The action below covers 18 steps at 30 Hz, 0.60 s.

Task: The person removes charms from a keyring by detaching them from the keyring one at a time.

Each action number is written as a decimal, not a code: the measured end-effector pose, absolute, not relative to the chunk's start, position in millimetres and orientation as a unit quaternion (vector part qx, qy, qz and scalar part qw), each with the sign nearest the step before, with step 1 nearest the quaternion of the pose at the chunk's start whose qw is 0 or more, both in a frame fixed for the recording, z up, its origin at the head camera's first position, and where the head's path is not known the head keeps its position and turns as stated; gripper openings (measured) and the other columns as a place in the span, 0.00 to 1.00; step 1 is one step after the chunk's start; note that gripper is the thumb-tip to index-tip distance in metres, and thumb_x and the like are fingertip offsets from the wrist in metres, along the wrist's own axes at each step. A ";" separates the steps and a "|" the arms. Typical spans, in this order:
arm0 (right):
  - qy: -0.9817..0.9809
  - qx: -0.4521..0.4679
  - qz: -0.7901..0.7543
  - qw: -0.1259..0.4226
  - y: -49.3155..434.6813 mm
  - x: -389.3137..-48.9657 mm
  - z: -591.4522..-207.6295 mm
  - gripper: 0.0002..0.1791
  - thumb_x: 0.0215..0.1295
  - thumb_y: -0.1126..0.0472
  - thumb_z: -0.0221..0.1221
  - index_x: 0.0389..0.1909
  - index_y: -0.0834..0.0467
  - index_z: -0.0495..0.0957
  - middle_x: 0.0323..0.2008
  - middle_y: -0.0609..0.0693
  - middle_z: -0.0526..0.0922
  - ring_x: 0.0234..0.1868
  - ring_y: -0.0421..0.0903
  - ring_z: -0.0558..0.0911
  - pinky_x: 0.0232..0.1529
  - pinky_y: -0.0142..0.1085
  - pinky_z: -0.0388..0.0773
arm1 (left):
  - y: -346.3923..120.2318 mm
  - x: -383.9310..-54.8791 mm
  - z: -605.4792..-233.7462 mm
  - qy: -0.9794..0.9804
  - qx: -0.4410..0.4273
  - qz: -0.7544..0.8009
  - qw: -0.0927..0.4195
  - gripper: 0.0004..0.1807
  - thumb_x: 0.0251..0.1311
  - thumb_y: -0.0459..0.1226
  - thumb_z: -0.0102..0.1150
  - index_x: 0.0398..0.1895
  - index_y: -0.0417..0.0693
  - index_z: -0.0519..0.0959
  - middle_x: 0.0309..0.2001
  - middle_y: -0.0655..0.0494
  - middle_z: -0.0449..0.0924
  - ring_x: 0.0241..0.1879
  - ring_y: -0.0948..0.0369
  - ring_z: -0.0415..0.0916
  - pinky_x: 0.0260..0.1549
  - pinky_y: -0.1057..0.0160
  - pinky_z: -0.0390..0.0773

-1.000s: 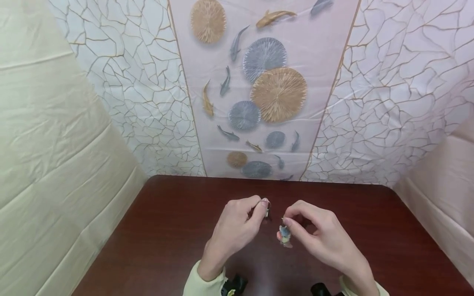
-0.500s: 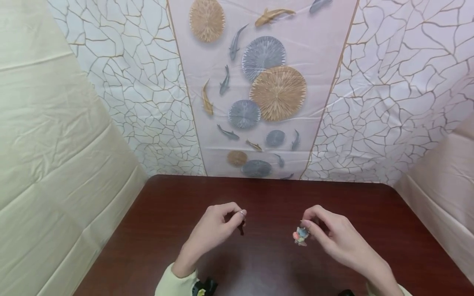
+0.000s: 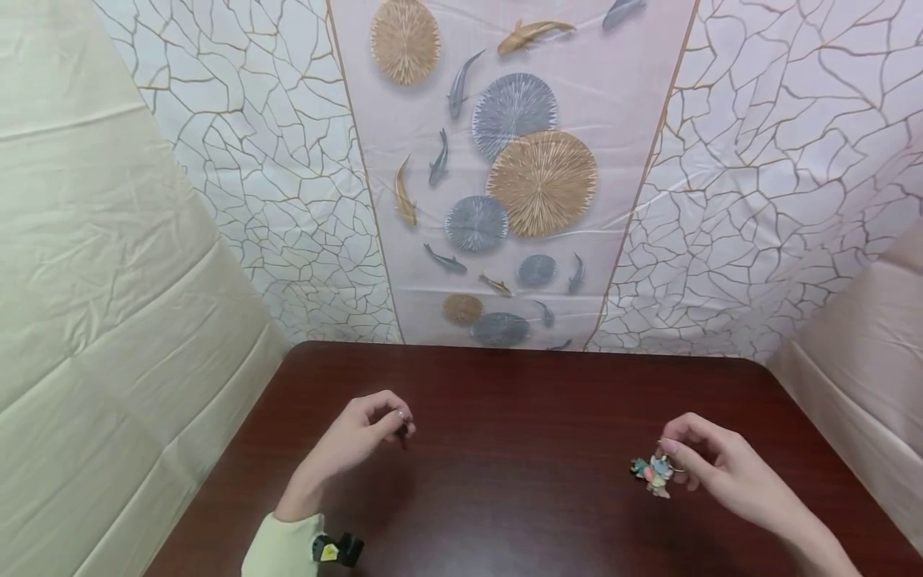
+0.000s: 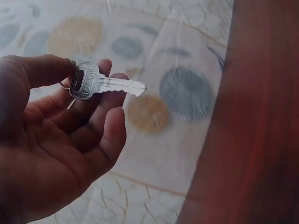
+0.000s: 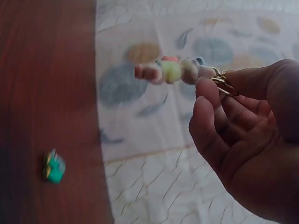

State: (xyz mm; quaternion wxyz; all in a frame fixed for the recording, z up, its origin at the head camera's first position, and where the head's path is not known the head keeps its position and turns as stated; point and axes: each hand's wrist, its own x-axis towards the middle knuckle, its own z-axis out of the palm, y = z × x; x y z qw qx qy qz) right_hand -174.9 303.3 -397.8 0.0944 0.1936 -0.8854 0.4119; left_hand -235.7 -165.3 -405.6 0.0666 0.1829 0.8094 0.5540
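Note:
My left hand is over the left part of the table. Its thumb and finger pinch a thin ring with a silver toothed key on it; in the head view the key looks small and dark. Over on the right, my right hand pinches the gold ring of a keychain figurine. That figurine shows pale blue, yellow and pink parts in the head view. A small green item, blurred, lies on the table below it, apart from the right hand.
The dark red-brown table reaches back to a hanging patterned cloth with fish and round motifs. Pale cloth walls border the left and right sides. A black wrist camera sits at the left sleeve.
Both hands have moved apart: the left with the key to the left, the right with the keychain figurine to the right. The green item has come into sight beside the figurine.

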 end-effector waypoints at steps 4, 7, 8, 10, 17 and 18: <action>-0.890 0.180 0.412 0.072 321.9 -182.8 -405.6 0.03 0.70 0.66 0.55 0.38 0.54 0.74 0.25 0.43 0.79 0.20 0.40 0.79 0.22 0.35 0.78 | -177.7 -240.9 -415.4 0.819 0.169 0.543 0.070 0.07 0.70 0.35 0.51 0.40 0.41 0.78 0.36 0.42 0.84 0.36 0.50 0.82 0.37 0.62 0.83; -0.887 0.193 0.415 0.063 334.7 -189.9 -414.0 0.02 0.70 0.67 0.55 0.38 0.56 0.74 0.26 0.44 0.80 0.22 0.40 0.80 0.23 0.35 0.79 | -183.5 -245.1 -422.6 0.827 0.163 0.532 0.077 0.07 0.70 0.35 0.51 0.40 0.42 0.78 0.36 0.42 0.83 0.36 0.49 0.82 0.35 0.62 0.82; -0.886 0.197 0.416 0.061 339.1 -192.4 -417.5 0.02 0.70 0.67 0.54 0.38 0.57 0.74 0.26 0.44 0.80 0.22 0.40 0.80 0.24 0.35 0.79 | -185.3 -246.7 -424.9 0.832 0.160 0.526 0.078 0.07 0.70 0.35 0.51 0.40 0.43 0.78 0.35 0.42 0.83 0.35 0.48 0.81 0.34 0.62 0.82; -0.883 0.205 0.419 0.053 348.0 -197.2 -425.0 0.02 0.71 0.67 0.54 0.38 0.58 0.74 0.27 0.45 0.80 0.24 0.41 0.80 0.24 0.35 0.79 | -188.9 -250.6 -429.4 0.839 0.154 0.514 0.084 0.06 0.70 0.35 0.51 0.39 0.45 0.78 0.33 0.44 0.83 0.33 0.49 0.80 0.32 0.59 0.82; -0.851 0.214 0.476 -0.055 378.5 -214.5 -451.8 0.05 0.73 0.67 0.50 0.40 0.66 0.71 0.29 0.45 0.79 0.29 0.38 0.82 0.28 0.41 0.83 | -203.7 -263.2 -449.8 0.865 0.125 0.472 0.113 0.08 0.71 0.34 0.48 0.40 0.40 0.78 0.27 0.49 0.81 0.24 0.57 0.76 0.25 0.51 0.80; -0.847 0.214 0.482 -0.070 382.0 -216.6 -454.9 0.06 0.74 0.67 0.49 0.40 0.68 0.70 0.29 0.45 0.78 0.30 0.36 0.81 0.29 0.42 0.84 | -205.6 -264.8 -453.5 0.869 0.122 0.465 0.117 0.09 0.71 0.34 0.48 0.40 0.39 0.78 0.27 0.49 0.81 0.23 0.57 0.76 0.24 0.51 0.80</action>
